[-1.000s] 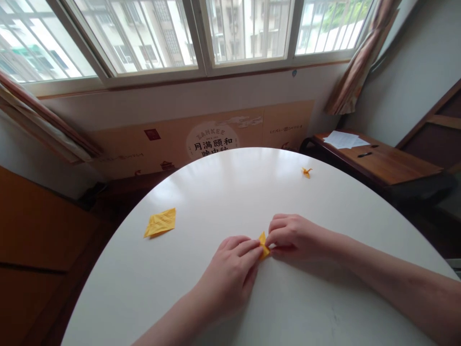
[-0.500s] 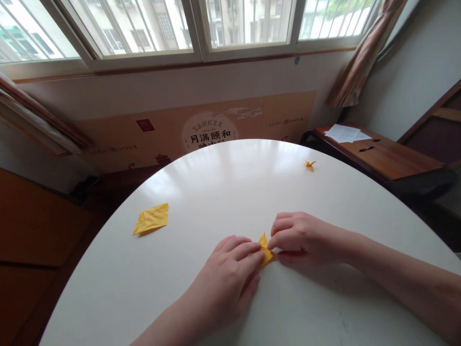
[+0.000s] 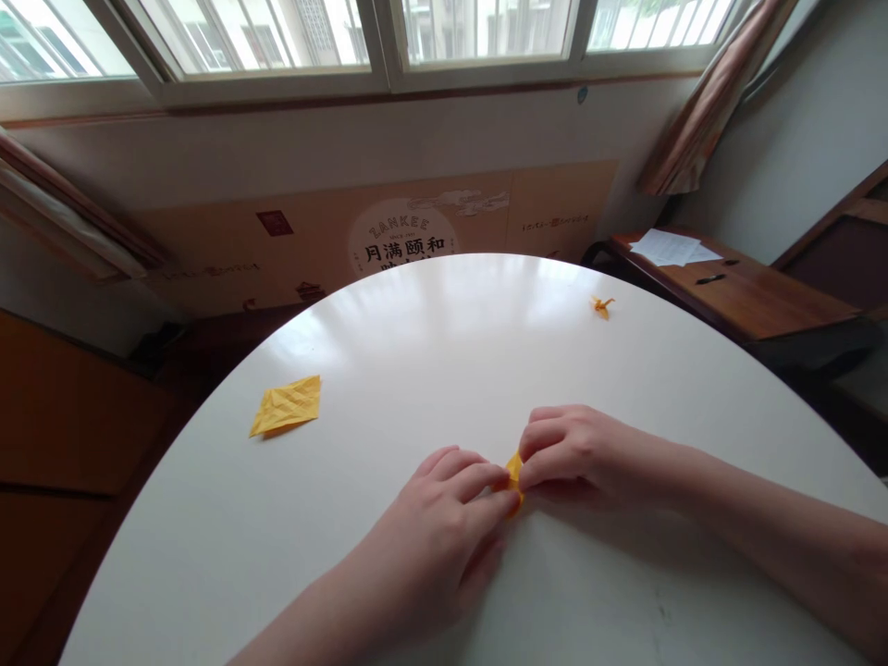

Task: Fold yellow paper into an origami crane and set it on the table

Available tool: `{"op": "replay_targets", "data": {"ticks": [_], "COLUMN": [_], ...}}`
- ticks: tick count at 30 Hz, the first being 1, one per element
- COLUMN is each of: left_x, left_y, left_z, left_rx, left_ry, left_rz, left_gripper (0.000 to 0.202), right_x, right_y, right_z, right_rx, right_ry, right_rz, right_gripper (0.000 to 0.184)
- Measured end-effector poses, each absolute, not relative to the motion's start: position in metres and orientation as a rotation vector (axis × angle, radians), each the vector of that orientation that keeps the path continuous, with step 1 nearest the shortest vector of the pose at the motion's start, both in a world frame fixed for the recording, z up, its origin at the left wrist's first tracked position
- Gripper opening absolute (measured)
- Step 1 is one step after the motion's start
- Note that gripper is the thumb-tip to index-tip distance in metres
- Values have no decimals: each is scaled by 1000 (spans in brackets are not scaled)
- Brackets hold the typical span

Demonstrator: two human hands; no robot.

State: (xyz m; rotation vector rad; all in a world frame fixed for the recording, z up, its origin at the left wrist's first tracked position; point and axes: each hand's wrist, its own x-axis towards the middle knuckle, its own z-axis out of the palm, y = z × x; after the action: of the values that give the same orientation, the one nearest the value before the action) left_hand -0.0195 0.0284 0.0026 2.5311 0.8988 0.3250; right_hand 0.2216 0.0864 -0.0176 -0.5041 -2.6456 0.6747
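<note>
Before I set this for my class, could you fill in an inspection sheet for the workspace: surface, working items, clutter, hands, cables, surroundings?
Surface: white table, glossy, small dark marks at the near right.
Working items: small yellow paper, mostly covered.
Clutter: creased yellow sheet at left; orange paper bird at far right; both apart from the hands.
Hands: left hand and right hand both have fingers on the small yellow paper; exact grip hidden.
Cables: nothing seen.
Surroundings: barred windows ahead; wooden side table bearing white papers at right.
</note>
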Motion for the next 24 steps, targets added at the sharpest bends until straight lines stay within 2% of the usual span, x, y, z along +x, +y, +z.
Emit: {"op": "replay_targets", "data": {"ticks": [14,24], "left_x": [-18,-17], "left_y": [21,22], "left_z": [14,19], "left_rx": [2570,2521], "left_ry": [865,851], "left_rz": [109,99], "left_gripper": [30,27], "right_x": [218,217], "right_y": [81,78], "right_z": [-12,-18], "right_rx": [-628,-706], "right_ry": [-2730,-2640], "right_rz": [724,804], "right_gripper": [10,5]}}
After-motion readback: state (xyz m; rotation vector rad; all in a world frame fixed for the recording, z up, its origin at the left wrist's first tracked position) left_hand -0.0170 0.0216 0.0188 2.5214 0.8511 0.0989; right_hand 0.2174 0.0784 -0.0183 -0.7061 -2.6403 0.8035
